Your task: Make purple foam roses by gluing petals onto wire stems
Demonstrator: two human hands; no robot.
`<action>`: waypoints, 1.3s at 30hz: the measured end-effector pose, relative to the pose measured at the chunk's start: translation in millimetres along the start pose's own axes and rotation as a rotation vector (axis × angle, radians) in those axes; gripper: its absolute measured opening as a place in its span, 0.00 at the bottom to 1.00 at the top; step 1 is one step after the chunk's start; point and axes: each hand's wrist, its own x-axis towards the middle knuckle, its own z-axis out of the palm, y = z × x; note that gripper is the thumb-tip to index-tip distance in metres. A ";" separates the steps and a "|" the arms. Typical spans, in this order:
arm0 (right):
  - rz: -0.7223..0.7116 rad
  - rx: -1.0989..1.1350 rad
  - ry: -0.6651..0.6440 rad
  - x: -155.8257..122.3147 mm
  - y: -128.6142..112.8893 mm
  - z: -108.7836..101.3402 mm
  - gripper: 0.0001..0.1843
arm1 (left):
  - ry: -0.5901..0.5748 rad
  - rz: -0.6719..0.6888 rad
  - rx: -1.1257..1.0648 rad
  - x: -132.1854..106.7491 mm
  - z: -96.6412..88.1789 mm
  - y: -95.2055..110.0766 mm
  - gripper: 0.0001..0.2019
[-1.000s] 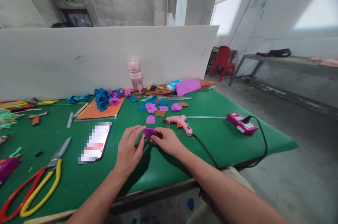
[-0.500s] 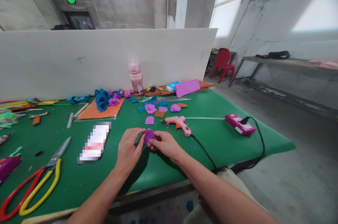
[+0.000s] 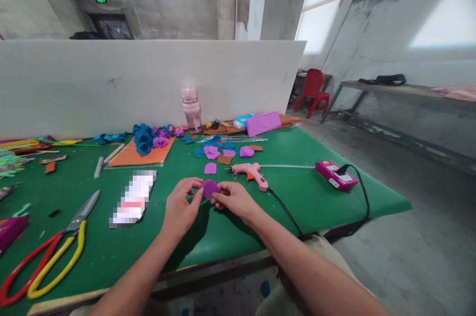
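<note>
Between my hands is a small purple petal-shaped piece (image 3: pixel 210 188), paper or foam, held above the green tabletop. My left hand (image 3: pixel 184 204) pinches its left edge between thumb and fingers. On the opposite edge, my right hand (image 3: pixel 233 199) is closed on it in the same way. Just beyond lies a single purple petal (image 3: pixel 210 168), with stacks of purple petals (image 3: pixel 211 152) and a brown piece (image 3: pixel 224 159) behind. A pink hot glue gun (image 3: pixel 250 171) rests to the right of my right hand, its nozzle pointing left.
Large scissors (image 3: pixel 80 217) with red and yellow handles and a blurred phone (image 3: pixel 134 199) lie on the left. Blue flowers (image 3: pixel 144 138) sit on an orange sheet (image 3: pixel 130 158). A pink bottle (image 3: pixel 192 110) stands behind. A purple power strip (image 3: pixel 336 175) and its cable occupy the right.
The purple piece has tilted between my fingers and now looks shorter and more pointed at its lower edge. Both hands have risen very slightly and keep their pinch.
</note>
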 end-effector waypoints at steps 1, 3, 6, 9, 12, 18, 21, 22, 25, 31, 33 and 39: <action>0.006 -0.016 0.002 0.5 -0.4 -0.9 0.04 | -0.018 -0.052 -0.030 1.0 0.0 -1.5 0.06; 0.011 -0.031 0.002 1.4 -1.3 -2.4 0.07 | -0.043 -0.148 -0.095 2.9 0.2 -5.4 0.06; 0.008 -0.029 0.000 2.2 -2.7 -4.5 0.08 | -0.053 -0.266 -0.254 4.8 0.7 -10.6 0.06; 0.001 -0.035 0.007 1.5 -4.7 -6.8 0.08 | -0.043 -0.332 -0.449 5.8 1.1 -12.4 0.06; -0.006 -0.050 0.014 -0.8 -8.4 -10.6 0.09 | -0.008 -0.383 -0.591 6.5 0.0 -12.8 0.06; -0.038 -0.043 0.027 -5.0 -14.6 -20.4 0.09 | 0.190 -0.530 -0.720 10.1 -6.4 -21.2 0.08; -0.033 -0.027 0.028 -5.6 -13.7 -23.2 0.10 | 0.173 -0.560 -0.623 13.3 -9.6 -29.9 0.09; -0.032 -0.023 0.029 -5.8 -13.2 -23.7 0.10 | 0.150 -0.562 -0.571 14.4 -10.9 -32.6 0.08; -0.022 -0.012 0.033 -7.1 -12.5 -23.9 0.09 | 0.077 -0.511 -0.297 17.4 -15.4 -35.8 0.07; 0.001 -0.007 0.009 -10.4 -13.2 -19.7 0.09 | 0.007 -0.256 -0.030 15.5 -15.6 -12.8 0.12; 0.005 -0.004 -0.001 -10.6 -12.8 -18.0 0.09 | -0.095 -0.256 -0.078 12.6 -11.1 -5.1 0.13; -0.015 0.002 0.081 -6.6 -10.5 -21.5 0.08 | -0.066 -0.272 -0.180 10.7 -9.0 -3.6 0.11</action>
